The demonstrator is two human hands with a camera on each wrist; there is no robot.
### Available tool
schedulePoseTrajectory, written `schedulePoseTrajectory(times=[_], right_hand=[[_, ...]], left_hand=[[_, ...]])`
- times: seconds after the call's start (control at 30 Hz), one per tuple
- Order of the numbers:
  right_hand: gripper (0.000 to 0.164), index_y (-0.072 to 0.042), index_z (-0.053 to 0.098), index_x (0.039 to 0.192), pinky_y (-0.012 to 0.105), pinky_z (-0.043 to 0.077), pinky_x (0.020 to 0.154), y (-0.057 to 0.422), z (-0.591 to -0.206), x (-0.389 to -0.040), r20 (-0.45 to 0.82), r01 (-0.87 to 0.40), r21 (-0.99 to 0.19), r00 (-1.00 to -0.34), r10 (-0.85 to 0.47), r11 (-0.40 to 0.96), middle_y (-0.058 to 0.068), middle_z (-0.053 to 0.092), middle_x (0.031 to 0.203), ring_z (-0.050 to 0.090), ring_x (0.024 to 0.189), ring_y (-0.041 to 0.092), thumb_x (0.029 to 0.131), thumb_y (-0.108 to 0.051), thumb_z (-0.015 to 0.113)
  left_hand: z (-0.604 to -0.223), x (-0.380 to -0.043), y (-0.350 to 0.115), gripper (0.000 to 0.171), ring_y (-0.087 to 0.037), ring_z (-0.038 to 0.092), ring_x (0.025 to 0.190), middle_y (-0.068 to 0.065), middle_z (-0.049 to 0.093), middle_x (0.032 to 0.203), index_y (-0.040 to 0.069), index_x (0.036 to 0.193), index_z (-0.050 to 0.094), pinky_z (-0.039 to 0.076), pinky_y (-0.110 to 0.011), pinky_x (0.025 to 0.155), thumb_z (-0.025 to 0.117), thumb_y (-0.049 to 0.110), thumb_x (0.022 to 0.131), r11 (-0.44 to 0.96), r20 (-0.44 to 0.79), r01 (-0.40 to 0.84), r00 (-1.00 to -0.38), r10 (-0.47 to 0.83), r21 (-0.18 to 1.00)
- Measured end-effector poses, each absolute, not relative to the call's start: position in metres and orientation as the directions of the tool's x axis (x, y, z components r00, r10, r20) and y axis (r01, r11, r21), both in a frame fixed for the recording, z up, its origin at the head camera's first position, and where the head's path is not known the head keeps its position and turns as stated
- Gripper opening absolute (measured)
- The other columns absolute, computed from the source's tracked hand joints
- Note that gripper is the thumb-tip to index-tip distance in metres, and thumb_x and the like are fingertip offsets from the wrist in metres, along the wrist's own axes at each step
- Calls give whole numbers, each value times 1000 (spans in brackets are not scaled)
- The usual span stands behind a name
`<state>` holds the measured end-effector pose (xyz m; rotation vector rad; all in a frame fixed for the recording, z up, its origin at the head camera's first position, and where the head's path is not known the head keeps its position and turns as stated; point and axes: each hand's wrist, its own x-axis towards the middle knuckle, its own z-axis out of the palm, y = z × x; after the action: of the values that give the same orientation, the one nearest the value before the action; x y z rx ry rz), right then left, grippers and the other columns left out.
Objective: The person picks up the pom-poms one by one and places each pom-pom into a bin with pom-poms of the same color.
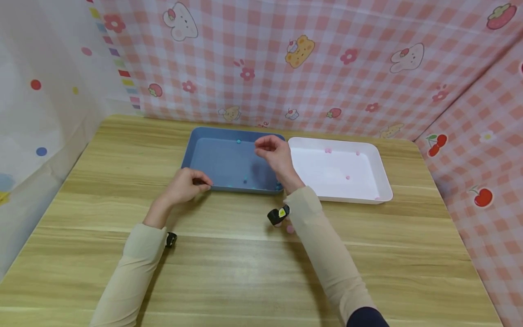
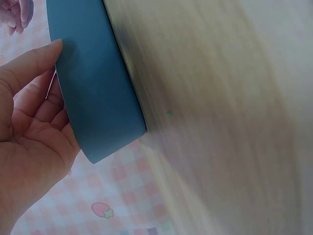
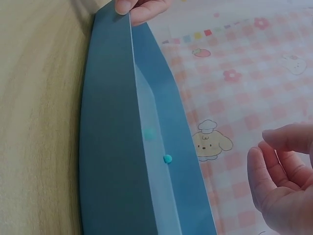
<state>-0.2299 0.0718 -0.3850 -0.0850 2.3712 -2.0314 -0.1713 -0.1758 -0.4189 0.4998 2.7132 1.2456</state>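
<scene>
Pinching the blue tray [image 1: 216, 161], the left hand [image 1: 184, 185] could scatter turquoise beads [image 1: 239, 141] by tugging (the right hand [image 1: 278, 156], loosely curled with a slight gap, looks empty).

I see the head view looking forward and down from over the forearms [image 1: 135, 268], far enough back to fit the left hand's [image 1: 184, 185] grip on the blue-grey tray [image 1: 216, 159], the right hand [image 1: 279, 159] to its right and the white tray [image 1: 327, 172] farther right. The left wrist view, turned sideways, faces the outer wall [image 2: 95, 83] right beside the grip. The right wrist view, also sideways, looks from right of the grip along that wall towards it. Both wrist views share the wall, both hands and the gingham cloth [image 3: 222, 105].
</scene>
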Motion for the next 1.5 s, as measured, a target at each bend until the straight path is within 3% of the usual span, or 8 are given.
schedulePoseTrajectory(times=[0.8,1.07,1.33,1.5], right_hand=[[15,8,62,97,23,50,75,106,-378,-197,124,-137,-982,-986,-108,128,17,64,95,59,83,15,82,7,65],[14,9,62,95,19,47,72,125,-382,-185,148,-170,-969,-980,-133,178,11,64,88,58,78,9,82,7,65],[13,11,62,94,20,49,74,147,-384,-175,173,-200,-962,-973,-152,187,19,63,90,59,80,11,82,8,66],[13,11,61,94,20,50,73,161,-386,-167,154,-178,-966,-979,-137,190,14,63,89,59,80,10,82,7,65]], left_hand=[[-420,-172,-176,7,-18,59,73,-13,70,83,-3,86,72,46,-25,65,66,-3,82,608,28,243,-940,341,755],[-420,-172,-176,7,-20,60,76,-13,69,84,-2,87,72,47,-27,66,66,-3,83,611,20,240,-939,343,755],[-419,-172,-175,8,-20,60,76,-13,69,84,-3,87,72,47,-26,66,65,-4,83,607,23,241,-939,343,757],[-419,-171,-174,7,-22,62,77,-14,69,84,-3,87,72,48,-28,69,66,-4,83,604,35,252,-937,347,756]])
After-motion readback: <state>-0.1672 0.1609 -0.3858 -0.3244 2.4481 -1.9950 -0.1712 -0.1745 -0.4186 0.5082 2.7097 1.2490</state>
